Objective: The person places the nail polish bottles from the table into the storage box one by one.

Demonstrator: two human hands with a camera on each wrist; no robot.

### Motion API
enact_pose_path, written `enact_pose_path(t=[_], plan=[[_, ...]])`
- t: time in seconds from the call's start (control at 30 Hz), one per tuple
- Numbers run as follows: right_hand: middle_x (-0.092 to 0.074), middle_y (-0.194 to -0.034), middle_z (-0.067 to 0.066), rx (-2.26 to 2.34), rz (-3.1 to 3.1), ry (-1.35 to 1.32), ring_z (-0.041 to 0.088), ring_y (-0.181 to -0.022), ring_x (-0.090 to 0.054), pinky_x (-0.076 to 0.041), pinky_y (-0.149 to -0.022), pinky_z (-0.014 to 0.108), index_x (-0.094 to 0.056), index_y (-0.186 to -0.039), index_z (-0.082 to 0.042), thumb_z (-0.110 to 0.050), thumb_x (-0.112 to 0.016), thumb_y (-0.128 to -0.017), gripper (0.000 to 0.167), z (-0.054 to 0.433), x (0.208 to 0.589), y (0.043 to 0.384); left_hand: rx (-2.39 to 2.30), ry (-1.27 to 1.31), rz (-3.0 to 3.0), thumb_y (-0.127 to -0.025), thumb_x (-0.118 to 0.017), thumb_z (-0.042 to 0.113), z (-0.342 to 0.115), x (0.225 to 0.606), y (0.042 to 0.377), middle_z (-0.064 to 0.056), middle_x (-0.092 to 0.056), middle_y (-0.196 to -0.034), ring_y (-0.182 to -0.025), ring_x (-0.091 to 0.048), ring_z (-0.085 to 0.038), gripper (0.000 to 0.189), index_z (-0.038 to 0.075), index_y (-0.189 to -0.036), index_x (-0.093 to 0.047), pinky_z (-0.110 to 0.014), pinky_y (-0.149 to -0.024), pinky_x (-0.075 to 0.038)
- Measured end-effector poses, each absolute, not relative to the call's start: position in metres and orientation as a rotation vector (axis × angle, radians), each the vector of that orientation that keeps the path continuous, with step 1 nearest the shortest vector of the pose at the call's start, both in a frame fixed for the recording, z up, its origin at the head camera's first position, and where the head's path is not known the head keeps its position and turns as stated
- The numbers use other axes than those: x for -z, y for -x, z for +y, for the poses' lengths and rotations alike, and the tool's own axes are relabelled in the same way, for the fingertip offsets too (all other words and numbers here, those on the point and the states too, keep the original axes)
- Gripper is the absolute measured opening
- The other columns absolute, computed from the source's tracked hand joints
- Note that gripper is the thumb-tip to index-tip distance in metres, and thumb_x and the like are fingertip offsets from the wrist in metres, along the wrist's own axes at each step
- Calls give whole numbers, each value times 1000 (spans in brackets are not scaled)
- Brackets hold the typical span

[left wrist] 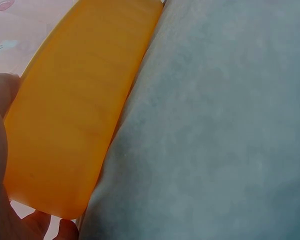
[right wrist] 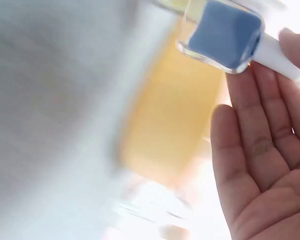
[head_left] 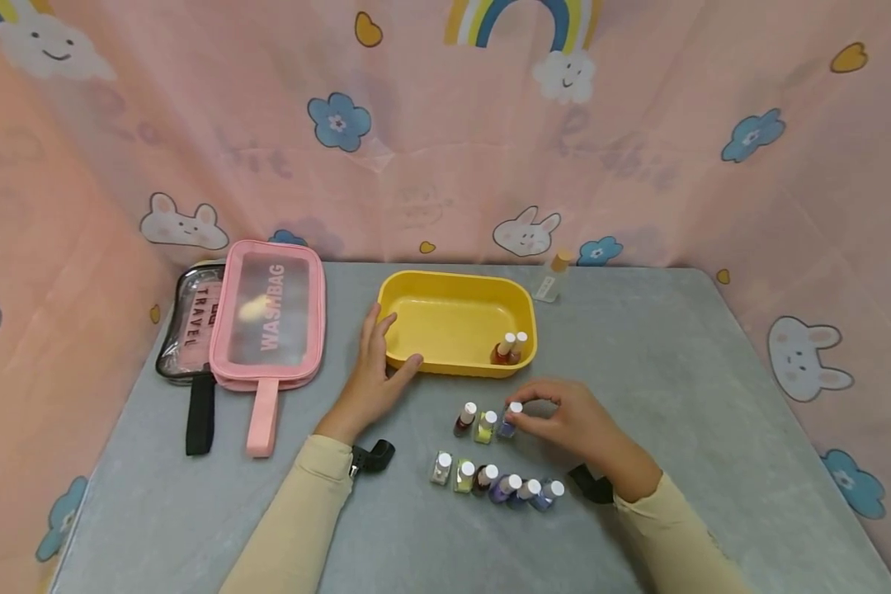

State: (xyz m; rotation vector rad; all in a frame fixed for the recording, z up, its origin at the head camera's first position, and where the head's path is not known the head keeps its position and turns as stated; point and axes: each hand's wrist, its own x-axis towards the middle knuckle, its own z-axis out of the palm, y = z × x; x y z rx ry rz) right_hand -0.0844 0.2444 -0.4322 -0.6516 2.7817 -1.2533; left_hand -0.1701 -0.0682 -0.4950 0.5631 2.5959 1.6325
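Observation:
My right hand (head_left: 575,419) pinches the white cap of a blue nail polish bottle (right wrist: 225,34) between thumb and fingers. Beside it stand a yellow nail polish bottle (head_left: 486,427) and a dark red one (head_left: 464,419). A yellow tray (head_left: 456,369) lies behind them, with two reddish polish bottles (head_left: 502,350) in its near right corner. My left hand (head_left: 374,375) rests at the tray's near left corner, fingers extended along the left side and thumb by the front wall. In the left wrist view, that hand's fingers (left wrist: 37,222) touch the tray's end.
Closer to me is a row of several polish bottles, from a clear one (head_left: 441,469) to a blue one (head_left: 545,495). A pink-edged washbag (head_left: 267,313) overlaps a black-edged travel bag (head_left: 186,322) at the left. Behind the tray's right end stands a clear bottle (head_left: 549,285) with a tan cap.

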Motion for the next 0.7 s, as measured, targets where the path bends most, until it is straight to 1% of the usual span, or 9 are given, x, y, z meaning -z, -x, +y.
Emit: enact_pose_path(t=[0.13, 0.2, 0.23, 0.3, 0.4, 0.5, 0.57, 0.63, 0.7], plan=[[-77, -103, -7, 1224, 2848, 592, 16, -99, -70, -59, -90, 45, -81, -103, -14, -14, -85, -92, 12, 249, 396, 96, -1641, -565, 2587, -105, -65, 38, -67, 495, 170, -3, 9, -177, -159, -13, -33, 80, 11, -166, -21, -58, -125, -19], [-78, -105, -3, 1256, 2876, 552, 19, -102, -70, -58, -93, 45, -82, -105, -12, -15, -85, -93, 13, 249, 384, 107, -1644, -563, 2586, -105, -65, 38, -68, 495, 170, -3, 9, -177, -159, -13, -33, 81, 11, -166, -21, -58, -125, -19], [-78, -106, -1, 1265, 2892, 531, 21, -104, -69, -57, -95, 46, -82, -105, -12, -16, -85, -93, 14, 248, 380, 114, -1644, -561, 2585, -105, -65, 38, -68, 495, 170, -3, 10, -177, -159, -13, -33, 81, 12, -167, -21, -58, -125, -19], [-78, -107, 3, 1292, 2901, 486, 25, -107, -68, -53, -99, 53, -82, -107, -10, -19, -85, -93, 17, 245, 376, 129, -1641, -559, 2588, -105, -65, 38, -69, 495, 170, -2, 10, -177, -159, -12, -33, 80, 12, -167, -21, -58, -125, -19], [-77, -108, 6, 1326, 2867, 427, 30, -109, -66, -48, -103, 60, -81, -109, -9, -23, -85, -93, 22, 240, 382, 151, -1633, -561, 2595, -105, -65, 38, -69, 495, 170, -3, 9, -177, -159, -13, -33, 80, 11, -166, -21, -57, -125, -19], [-75, -107, 6, 1354, 2792, 397, 31, -104, -65, -56, -96, 54, -81, -110, -8, -26, -85, -94, 24, 234, 394, 167, -1623, -561, 2603, -105, -65, 38, -69, 495, 170, -4, 9, -177, -159, -14, -34, 80, 10, -166, -22, -57, -125, -19], [-76, -103, 8, 1384, 2726, 382, 31, -96, -68, -61, -85, 47, -81, -109, -7, -24, -85, -94, 24, 232, 403, 174, -1618, -565, 2609, -105, -65, 38, -68, 495, 170, -5, 8, -177, -159, -14, -34, 80, 10, -166, -22, -58, -125, -20], [-76, -98, 8, 1394, 2683, 370, 29, -90, -70, -63, -76, 39, -81, -109, -6, -23, -84, -94, 22, 232, 410, 178, -1613, -568, 2611, -105, -65, 38, -68, 496, 170, -6, 8, -177, -159, -14, -35, 80, 9, -166, -22, -58, -125, -20], [-76, -95, 7, 1395, 2658, 357, 29, -85, -71, -63, -74, 33, -81, -108, -7, -20, -84, -94, 20, 232, 417, 180, -1613, -570, 2612, -105, -65, 38, -68, 496, 170, -5, 9, -177, -159, -14, -35, 80, 9, -166, -22, -58, -125, -20]])
